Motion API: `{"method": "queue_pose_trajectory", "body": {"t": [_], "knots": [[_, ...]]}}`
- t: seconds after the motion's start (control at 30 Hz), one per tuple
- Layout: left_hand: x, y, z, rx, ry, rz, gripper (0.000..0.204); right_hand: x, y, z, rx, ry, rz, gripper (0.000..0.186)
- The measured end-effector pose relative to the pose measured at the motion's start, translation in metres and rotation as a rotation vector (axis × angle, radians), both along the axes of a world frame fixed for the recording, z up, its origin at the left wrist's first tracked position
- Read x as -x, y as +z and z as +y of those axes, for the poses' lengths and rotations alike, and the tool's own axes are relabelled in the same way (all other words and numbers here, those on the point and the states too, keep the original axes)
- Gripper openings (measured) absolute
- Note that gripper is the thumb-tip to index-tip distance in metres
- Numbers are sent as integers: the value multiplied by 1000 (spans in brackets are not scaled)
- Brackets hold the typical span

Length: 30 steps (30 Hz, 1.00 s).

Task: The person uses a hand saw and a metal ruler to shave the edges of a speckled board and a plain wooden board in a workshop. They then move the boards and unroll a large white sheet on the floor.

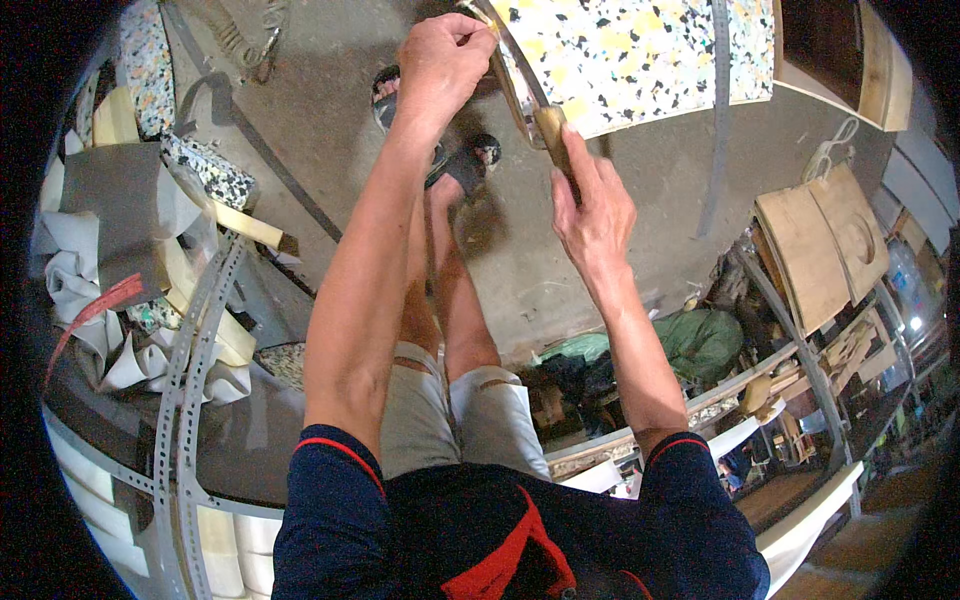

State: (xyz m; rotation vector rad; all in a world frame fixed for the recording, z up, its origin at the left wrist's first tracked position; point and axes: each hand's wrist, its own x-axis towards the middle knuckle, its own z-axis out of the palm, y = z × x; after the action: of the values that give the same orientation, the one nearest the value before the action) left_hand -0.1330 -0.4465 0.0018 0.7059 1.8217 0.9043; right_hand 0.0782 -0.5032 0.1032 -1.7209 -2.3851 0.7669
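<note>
My right hand (597, 210) is wrapped round the wooden handle of a long-bladed knife (552, 130). Its thin, slightly curved blade points up and away to the left, along the near left edge of a speckled foam sheet (640, 60). The foam is white with black, yellow and blue flecks. At the far end of the blade, my left hand (450, 65) is closed in a pinch by the foam's edge. A small yellowish bit shows at its fingertips, too small to name.
Foam offcuts and grey sheeting (110, 220) are heaped at the left beside a perforated metal rack (185, 370). Dark straps lie on the concrete floor (330, 120). At the right stand wooden boards (820, 250) on a cluttered shelf, near a green bag (690, 340). My sandalled feet are below the hands.
</note>
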Motion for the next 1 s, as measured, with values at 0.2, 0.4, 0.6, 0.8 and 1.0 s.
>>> {"method": "queue_pose_trajectory", "body": {"t": [0.2,0.4,0.6,0.8,1.0], "knots": [[-6,-1,-10,13,11,-62,26,-3,5,-3,32,3,-46,61],[-14,-6,-16,-4,30,-65,26,3,-9,0,-81,33,21,61],[-20,-5,-22,32,16,-54,19,-18,12,-23,8,22,-44,62],[-26,0,-29,34,43,-84,16,-3,-11,-5,-36,44,10,62],[-28,3,-31,75,49,-110,26,-28,10,-30,-15,43,-58,62]]}}
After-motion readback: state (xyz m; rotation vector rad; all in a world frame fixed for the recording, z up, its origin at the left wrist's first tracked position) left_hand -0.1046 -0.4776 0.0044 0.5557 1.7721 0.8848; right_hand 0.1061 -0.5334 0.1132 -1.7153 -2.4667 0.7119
